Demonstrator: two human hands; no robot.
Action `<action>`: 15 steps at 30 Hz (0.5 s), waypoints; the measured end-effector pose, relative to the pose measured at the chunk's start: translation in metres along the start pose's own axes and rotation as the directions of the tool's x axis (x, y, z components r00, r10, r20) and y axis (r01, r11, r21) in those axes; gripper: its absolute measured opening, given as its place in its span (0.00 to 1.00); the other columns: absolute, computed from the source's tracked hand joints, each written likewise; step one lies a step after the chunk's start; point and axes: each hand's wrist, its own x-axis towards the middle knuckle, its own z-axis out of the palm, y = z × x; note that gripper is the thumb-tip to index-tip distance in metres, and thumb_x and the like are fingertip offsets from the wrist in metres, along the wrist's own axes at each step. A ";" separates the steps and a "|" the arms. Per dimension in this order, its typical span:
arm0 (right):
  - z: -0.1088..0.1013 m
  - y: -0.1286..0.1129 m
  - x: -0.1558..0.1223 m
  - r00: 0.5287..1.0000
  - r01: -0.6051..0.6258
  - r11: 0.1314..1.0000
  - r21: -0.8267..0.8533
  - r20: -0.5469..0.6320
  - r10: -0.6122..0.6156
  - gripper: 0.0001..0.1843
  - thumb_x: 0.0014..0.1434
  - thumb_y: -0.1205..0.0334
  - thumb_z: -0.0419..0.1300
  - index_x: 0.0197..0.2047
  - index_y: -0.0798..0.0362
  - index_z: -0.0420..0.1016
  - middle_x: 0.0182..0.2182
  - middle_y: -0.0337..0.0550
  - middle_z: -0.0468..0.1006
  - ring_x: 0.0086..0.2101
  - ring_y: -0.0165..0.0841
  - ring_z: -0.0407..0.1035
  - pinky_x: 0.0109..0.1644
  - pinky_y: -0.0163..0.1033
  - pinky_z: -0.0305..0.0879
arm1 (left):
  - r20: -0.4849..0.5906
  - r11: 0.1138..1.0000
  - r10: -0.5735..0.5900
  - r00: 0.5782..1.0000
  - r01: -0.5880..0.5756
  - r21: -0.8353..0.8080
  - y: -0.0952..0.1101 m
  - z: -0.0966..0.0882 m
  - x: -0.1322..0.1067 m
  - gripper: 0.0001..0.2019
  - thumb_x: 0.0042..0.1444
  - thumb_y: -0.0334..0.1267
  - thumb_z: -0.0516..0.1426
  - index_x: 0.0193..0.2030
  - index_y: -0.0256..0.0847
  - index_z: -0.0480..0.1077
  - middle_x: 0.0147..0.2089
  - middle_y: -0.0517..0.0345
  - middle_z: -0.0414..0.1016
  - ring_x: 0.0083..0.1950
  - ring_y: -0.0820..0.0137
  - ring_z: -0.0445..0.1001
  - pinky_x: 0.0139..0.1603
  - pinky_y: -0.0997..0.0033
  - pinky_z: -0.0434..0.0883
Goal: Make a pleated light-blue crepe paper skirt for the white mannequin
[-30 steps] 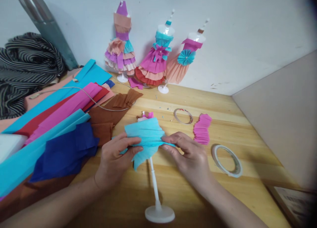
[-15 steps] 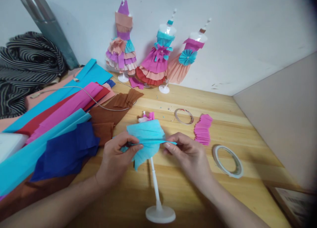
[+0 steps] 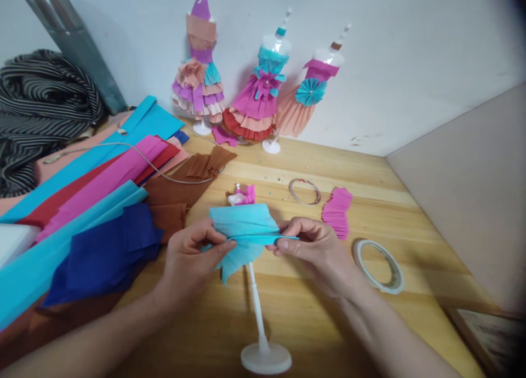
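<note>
Between my hands is a sheet of light blue crepe paper (image 3: 244, 220), with a narrow fold running along its near side. My left hand (image 3: 195, 252) pinches the left end of that fold between thumb and fingers. At the right end, my right hand (image 3: 310, 246) pinches the fold too, and a thin tip sticks out past the fingers. Behind and below the paper stands a small white dress form (image 3: 257, 307) on a round base. Its top, with a bit of pink paper (image 3: 250, 194), shows above the sheet; its middle is hidden. More light blue paper (image 3: 238, 262) hangs under the fold.
Three dress forms in paper dresses (image 3: 199, 76) stand along the wall. Coloured crepe paper (image 3: 102, 252) and a cable (image 3: 135, 148) lie at left. To the right are a thin tape roll (image 3: 304, 192), a pleated pink strip (image 3: 337, 213) and a white tape roll (image 3: 398, 274).
The sheet's upper part has turned flatter and wider, and its right side reaches further right. Both hands still pinch the fold, and my right hand has shifted slightly.
</note>
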 end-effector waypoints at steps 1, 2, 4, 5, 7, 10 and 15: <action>-0.001 0.000 0.001 1.000 -0.018 1.000 0.011 0.002 0.018 0.14 0.41 0.61 0.74 0.20 0.54 0.73 0.21 0.41 0.81 0.25 0.32 0.77 0.30 0.35 0.74 | 0.002 0.999 0.031 1.000 -0.031 0.012 0.000 -0.001 -0.001 0.09 0.46 0.30 0.64 0.19 0.37 0.69 0.20 0.65 0.66 0.23 0.78 0.64 0.23 0.79 0.62; -0.002 0.001 0.002 0.999 -0.035 0.999 0.011 0.006 0.035 0.14 0.42 0.61 0.74 0.21 0.54 0.73 0.21 0.42 0.81 0.24 0.32 0.77 0.30 0.35 0.74 | 0.002 0.998 0.062 0.998 -0.062 0.020 -0.001 -0.001 -0.001 0.09 0.46 0.30 0.64 0.20 0.37 0.69 0.21 0.64 0.67 0.24 0.77 0.65 0.24 0.79 0.63; -0.005 0.004 0.004 0.998 -0.061 0.998 -0.019 0.031 0.061 0.14 0.42 0.59 0.74 0.22 0.55 0.73 0.22 0.45 0.82 0.21 0.30 0.75 0.26 0.34 0.74 | -0.004 0.991 0.128 0.992 -0.127 0.047 -0.002 -0.002 -0.002 0.09 0.47 0.30 0.64 0.20 0.38 0.70 0.24 0.62 0.70 0.26 0.76 0.68 0.26 0.77 0.65; -0.006 0.006 0.005 0.996 -0.068 0.997 -0.038 0.050 0.070 0.14 0.42 0.58 0.74 0.22 0.55 0.74 0.21 0.45 0.82 0.20 0.30 0.74 0.24 0.33 0.73 | -0.014 0.985 0.161 0.987 -0.160 0.069 -0.002 -0.002 -0.002 0.08 0.48 0.31 0.64 0.21 0.38 0.70 0.25 0.61 0.71 0.27 0.75 0.69 0.27 0.77 0.66; -0.009 0.008 0.007 0.993 -0.078 0.995 -0.059 0.088 0.083 0.15 0.41 0.56 0.74 0.21 0.55 0.73 0.18 0.44 0.80 0.17 0.29 0.73 0.21 0.32 0.71 | -0.037 0.968 0.218 0.975 -0.211 0.135 -0.003 -0.003 -0.002 0.08 0.47 0.31 0.64 0.21 0.38 0.71 0.29 0.59 0.73 0.29 0.74 0.71 0.28 0.76 0.67; -0.010 0.009 0.008 0.995 -0.059 0.998 -0.036 0.078 0.061 0.15 0.41 0.57 0.73 0.20 0.55 0.73 0.16 0.42 0.79 0.16 0.27 0.71 0.20 0.30 0.68 | -0.043 0.940 0.277 0.960 -0.262 0.220 -0.004 -0.003 -0.004 0.08 0.47 0.30 0.64 0.21 0.38 0.71 0.29 0.60 0.72 0.29 0.75 0.71 0.29 0.77 0.67; -0.006 0.008 0.008 0.996 0.090 0.996 -0.010 -0.007 -0.090 0.14 0.41 0.63 0.73 0.18 0.54 0.72 0.17 0.38 0.77 0.20 0.26 0.69 0.24 0.31 0.67 | -0.025 0.947 0.240 0.970 -0.229 0.224 -0.005 -0.001 -0.009 0.08 0.47 0.31 0.64 0.21 0.39 0.71 0.21 0.65 0.69 0.26 0.75 0.69 0.28 0.77 0.66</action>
